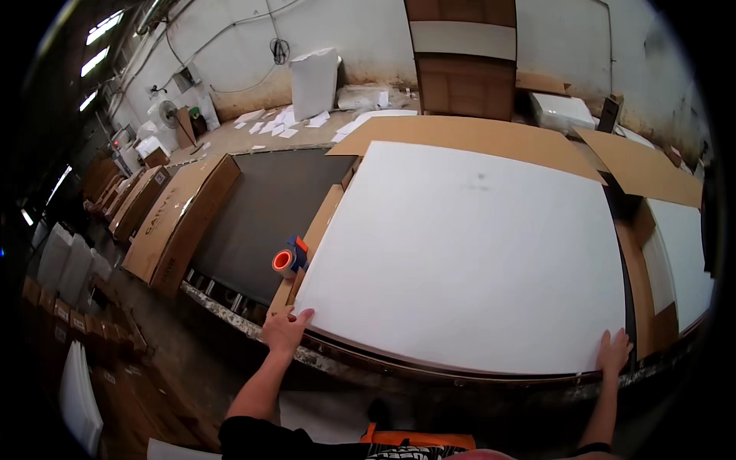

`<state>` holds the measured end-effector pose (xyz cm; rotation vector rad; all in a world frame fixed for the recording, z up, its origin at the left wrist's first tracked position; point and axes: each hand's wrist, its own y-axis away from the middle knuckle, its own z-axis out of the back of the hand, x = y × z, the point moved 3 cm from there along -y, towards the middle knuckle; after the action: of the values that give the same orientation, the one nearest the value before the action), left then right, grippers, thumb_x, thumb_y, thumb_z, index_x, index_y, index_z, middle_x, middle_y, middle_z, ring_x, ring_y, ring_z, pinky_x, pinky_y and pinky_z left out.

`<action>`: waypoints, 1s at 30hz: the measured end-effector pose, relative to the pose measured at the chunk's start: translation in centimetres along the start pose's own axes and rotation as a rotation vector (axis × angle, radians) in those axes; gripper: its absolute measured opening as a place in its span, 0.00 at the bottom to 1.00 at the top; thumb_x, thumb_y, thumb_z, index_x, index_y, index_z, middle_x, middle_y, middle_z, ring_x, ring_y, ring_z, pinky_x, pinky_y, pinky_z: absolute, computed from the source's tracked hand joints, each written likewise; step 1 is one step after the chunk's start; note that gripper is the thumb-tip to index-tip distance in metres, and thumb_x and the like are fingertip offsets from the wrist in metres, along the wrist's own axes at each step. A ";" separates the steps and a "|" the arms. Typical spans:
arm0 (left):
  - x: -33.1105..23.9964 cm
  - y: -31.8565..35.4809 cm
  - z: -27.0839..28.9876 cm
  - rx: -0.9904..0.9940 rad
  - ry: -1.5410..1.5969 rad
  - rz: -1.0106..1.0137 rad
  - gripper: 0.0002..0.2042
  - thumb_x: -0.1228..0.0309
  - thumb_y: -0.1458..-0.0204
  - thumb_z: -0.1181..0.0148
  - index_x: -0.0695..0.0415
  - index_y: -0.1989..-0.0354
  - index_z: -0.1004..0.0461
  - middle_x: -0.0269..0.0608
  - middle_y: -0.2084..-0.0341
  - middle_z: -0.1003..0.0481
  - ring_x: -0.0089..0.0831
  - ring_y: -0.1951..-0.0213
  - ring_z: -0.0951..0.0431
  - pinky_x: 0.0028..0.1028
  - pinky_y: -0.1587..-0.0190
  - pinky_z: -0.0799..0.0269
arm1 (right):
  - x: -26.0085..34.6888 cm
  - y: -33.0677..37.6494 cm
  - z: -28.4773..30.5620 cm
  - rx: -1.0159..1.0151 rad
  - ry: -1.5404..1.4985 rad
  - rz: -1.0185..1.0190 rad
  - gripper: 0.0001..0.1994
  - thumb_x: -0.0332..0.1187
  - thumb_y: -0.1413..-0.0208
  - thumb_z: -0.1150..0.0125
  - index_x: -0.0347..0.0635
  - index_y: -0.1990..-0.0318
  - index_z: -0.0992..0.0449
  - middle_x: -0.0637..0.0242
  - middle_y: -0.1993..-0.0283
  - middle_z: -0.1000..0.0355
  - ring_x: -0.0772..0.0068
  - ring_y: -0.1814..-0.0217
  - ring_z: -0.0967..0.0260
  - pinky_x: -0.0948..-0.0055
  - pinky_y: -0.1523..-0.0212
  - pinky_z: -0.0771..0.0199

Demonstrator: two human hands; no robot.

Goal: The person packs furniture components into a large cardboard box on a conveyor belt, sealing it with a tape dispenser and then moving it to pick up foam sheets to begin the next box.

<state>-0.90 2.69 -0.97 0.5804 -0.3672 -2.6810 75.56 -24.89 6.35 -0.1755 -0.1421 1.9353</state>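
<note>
A large white foam sheet (475, 261) lies across an open cardboard carton in front of me. At its near left corner is my left hand (284, 331), its thumb spread onto the sheet and its fingers at the carton's edge (322, 218). My right hand (613, 352) rests on the near right corner, fingers stretched out along the edge. Neither hand appears closed around anything. Just beyond my left hand, a tape dispenser (297, 251) in blue and orange with a roll of tape sits by the carton's left side. The sheet hides the carton's contents.
The carton stands on a dark conveyor belt (264, 203). A far cardboard flap (475, 138) folds outward. Closed long cartons (184, 218) stand to the left. Another open carton with a white sheet (678, 249) is close on the right. Loose papers (284, 123) lie behind.
</note>
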 end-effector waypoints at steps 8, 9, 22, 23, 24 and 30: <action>2.1 -6.8 8.3 -0.222 -0.123 -0.207 0.30 0.50 0.56 0.34 0.53 0.45 0.26 0.52 0.55 0.23 0.50 0.50 0.25 0.42 0.46 0.31 | 13.3 9.9 -1.9 0.292 -0.355 0.118 0.40 0.50 0.52 0.34 0.41 0.33 0.39 0.44 0.35 0.40 0.41 0.36 0.45 0.52 0.35 0.43; 2.3 -6.3 8.9 -0.217 -0.082 -0.198 0.29 0.50 0.56 0.34 0.54 0.48 0.25 0.53 0.56 0.23 0.51 0.51 0.26 0.43 0.46 0.31 | 14.1 11.1 -0.5 0.309 -0.358 0.119 0.40 0.50 0.52 0.34 0.41 0.33 0.39 0.44 0.35 0.40 0.41 0.36 0.45 0.52 0.35 0.43; 3.8 -12.4 12.2 -0.146 -0.006 -0.215 0.30 0.41 0.49 0.43 0.54 0.48 0.25 0.52 0.55 0.23 0.52 0.52 0.25 0.43 0.50 0.31 | 24.0 7.9 -0.9 0.250 -0.664 0.266 0.38 0.42 0.49 0.33 0.33 0.34 0.40 0.50 0.32 0.43 0.46 0.30 0.49 0.58 0.31 0.47; 4.2 -11.9 12.7 -0.130 0.079 -0.218 0.28 0.43 0.48 0.43 0.56 0.52 0.21 0.52 0.61 0.20 0.51 0.56 0.22 0.40 0.53 0.29 | 23.7 7.9 -1.2 0.266 -0.660 0.269 0.38 0.42 0.49 0.33 0.33 0.34 0.40 0.50 0.32 0.43 0.46 0.30 0.49 0.58 0.31 0.47; 4.5 -11.3 13.0 -0.121 0.216 -0.171 0.27 0.43 0.49 0.42 0.57 0.57 0.20 0.52 0.64 0.20 0.51 0.59 0.21 0.39 0.54 0.29 | 23.2 7.8 -1.2 0.265 -0.616 0.315 0.38 0.44 0.49 0.33 0.33 0.34 0.39 0.50 0.32 0.43 0.46 0.31 0.48 0.57 0.31 0.47; 5.3 -10.0 13.7 -0.242 -0.364 -0.108 0.27 0.42 0.53 0.39 0.58 0.66 0.19 0.54 0.66 0.22 0.51 0.57 0.23 0.44 0.56 0.29 | 20.7 9.5 -0.7 0.345 -0.377 0.459 0.39 0.48 0.52 0.32 0.35 0.35 0.37 0.49 0.34 0.41 0.45 0.34 0.45 0.53 0.33 0.45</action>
<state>-14.39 11.85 6.04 0.0401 -0.1028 -2.8762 59.57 -8.98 2.82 0.4236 -0.0128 2.3990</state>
